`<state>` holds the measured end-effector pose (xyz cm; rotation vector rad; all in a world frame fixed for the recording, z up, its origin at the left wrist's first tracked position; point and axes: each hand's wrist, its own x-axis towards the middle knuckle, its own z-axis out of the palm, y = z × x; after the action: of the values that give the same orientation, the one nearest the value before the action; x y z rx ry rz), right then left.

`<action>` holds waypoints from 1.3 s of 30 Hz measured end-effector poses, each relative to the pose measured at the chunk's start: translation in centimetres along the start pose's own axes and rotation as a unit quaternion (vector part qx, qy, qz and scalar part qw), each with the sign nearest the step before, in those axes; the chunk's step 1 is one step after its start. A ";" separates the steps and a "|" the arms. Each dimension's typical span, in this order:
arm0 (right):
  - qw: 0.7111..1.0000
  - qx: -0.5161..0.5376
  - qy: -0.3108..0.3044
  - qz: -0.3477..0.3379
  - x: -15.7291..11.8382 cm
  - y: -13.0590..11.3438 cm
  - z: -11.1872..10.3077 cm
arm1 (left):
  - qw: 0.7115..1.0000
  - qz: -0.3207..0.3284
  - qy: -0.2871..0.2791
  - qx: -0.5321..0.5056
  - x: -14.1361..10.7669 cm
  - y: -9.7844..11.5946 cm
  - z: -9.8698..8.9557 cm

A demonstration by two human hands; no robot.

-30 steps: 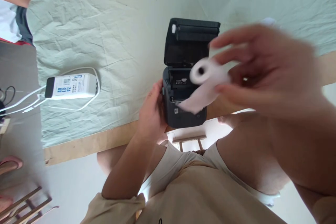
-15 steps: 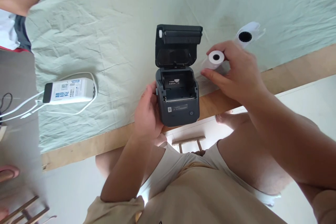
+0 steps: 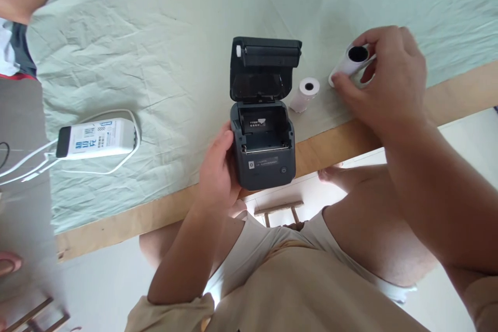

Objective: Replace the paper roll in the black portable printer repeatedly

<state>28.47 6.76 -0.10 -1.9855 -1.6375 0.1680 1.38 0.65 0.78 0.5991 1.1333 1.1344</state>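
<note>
White, with a wide black core, the larger roll (image 3: 345, 66) sits in the grasp of my right hand (image 3: 397, 72), thumb on one side and bent fingers on the other. My left hand (image 3: 218, 171) clasps the left side of the dark grey printer (image 3: 266, 170), some fingers hidden behind it. The printer's lid (image 3: 260, 75) is tipped back, leaving its paper bay open at the table's wooden edge (image 3: 128, 225). Between printer and right hand, a smaller paper roll (image 3: 303, 97) stands on the pale green cloth (image 3: 175, 67). Farther left lies a white power strip (image 3: 99, 139).
</note>
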 end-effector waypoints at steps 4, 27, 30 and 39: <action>0.999 -0.005 0.000 -0.047 -0.1 0.5 0.8 | 1.000 0.011 0.002 0.009 0.0 -0.2 -0.2; 0.998 0.028 -0.019 -0.055 -1.0 2.8 0.3 | 0.998 0.003 -0.035 -0.049 0.1 -0.1 -0.4; 0.996 0.064 -0.045 -0.035 -0.9 2.8 0.3 | 0.997 -0.001 -0.047 -0.058 0.1 -0.1 -0.5; 0.996 0.059 -0.040 -0.051 -1.2 2.2 0.1 | 0.999 0.001 -0.016 -0.028 0.2 0.1 0.0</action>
<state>30.03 5.48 -1.57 -1.8239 -1.7344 0.3014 1.32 0.88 0.78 0.5730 1.0691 1.1505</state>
